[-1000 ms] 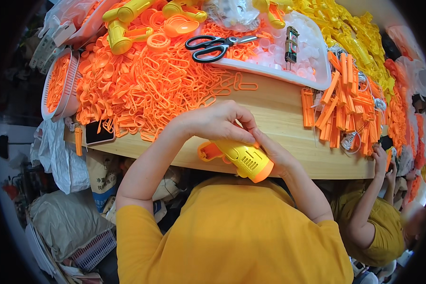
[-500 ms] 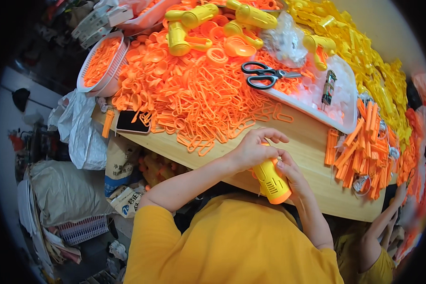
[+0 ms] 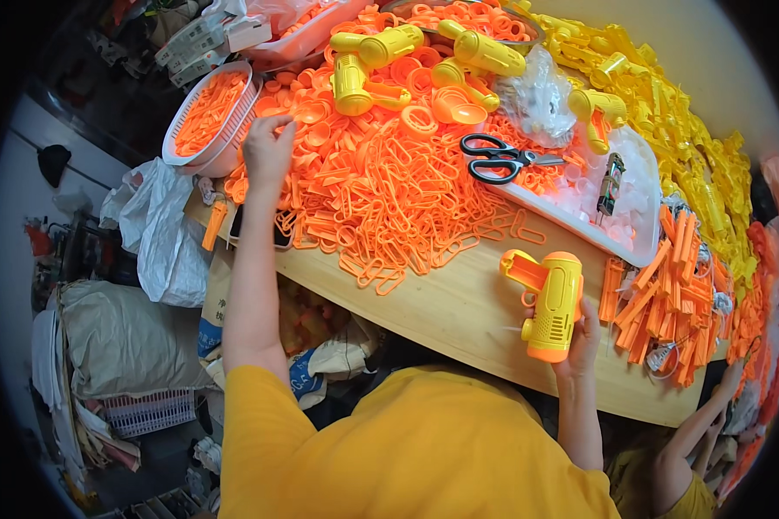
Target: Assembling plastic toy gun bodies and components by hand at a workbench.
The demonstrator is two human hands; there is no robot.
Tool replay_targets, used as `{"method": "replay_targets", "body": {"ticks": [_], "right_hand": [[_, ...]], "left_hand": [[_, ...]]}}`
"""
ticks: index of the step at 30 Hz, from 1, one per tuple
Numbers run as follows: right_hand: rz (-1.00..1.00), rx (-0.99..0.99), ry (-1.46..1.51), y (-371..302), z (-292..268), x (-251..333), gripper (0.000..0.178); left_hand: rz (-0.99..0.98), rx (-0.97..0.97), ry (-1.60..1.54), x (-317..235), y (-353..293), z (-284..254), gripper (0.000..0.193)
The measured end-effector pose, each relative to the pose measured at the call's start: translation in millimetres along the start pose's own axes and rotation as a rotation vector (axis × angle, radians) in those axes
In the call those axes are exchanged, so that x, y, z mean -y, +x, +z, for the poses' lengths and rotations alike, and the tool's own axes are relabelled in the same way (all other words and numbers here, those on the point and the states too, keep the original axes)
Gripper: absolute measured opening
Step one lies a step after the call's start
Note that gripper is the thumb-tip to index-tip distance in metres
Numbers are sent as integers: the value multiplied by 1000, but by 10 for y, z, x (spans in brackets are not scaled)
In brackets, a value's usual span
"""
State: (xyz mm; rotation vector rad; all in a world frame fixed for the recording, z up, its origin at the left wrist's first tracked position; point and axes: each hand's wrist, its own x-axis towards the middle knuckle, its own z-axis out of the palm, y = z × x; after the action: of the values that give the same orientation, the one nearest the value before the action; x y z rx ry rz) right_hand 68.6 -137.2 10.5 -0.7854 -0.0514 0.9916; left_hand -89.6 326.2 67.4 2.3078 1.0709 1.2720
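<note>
My right hand holds a yellow and orange toy gun upright over the near edge of the wooden table. My left hand reaches far out to the left, fingers pinched down onto the big heap of orange plastic loops and discs. Whether it grips a piece I cannot tell. Beside that hand stands a white basket of small orange parts.
Black scissors lie on a white tray. Several finished yellow toy guns sit at the back. Orange sticks pile at the right, yellow parts beyond. Another person's arm shows at lower right. Bags lie under the table.
My left hand has let go of the toy gun and reached far left to the orange heap. My right hand now holds the gun alone, moved to the right.
</note>
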Motion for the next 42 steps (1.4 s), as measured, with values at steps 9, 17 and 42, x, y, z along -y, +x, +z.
{"method": "replay_targets", "body": {"ticks": [9,17,42], "right_hand": [[-42,-33,86,51,-84,-39,59],[-74,-82,103,59,-84,-14,59],[-214,-137,75,142,83,-117,53]], "left_hand": [[235,192,320,255,147,98,19],[82,199,258,294,81,212,18],[-1017,823,-1431,-1654,-2437,626,25]]}}
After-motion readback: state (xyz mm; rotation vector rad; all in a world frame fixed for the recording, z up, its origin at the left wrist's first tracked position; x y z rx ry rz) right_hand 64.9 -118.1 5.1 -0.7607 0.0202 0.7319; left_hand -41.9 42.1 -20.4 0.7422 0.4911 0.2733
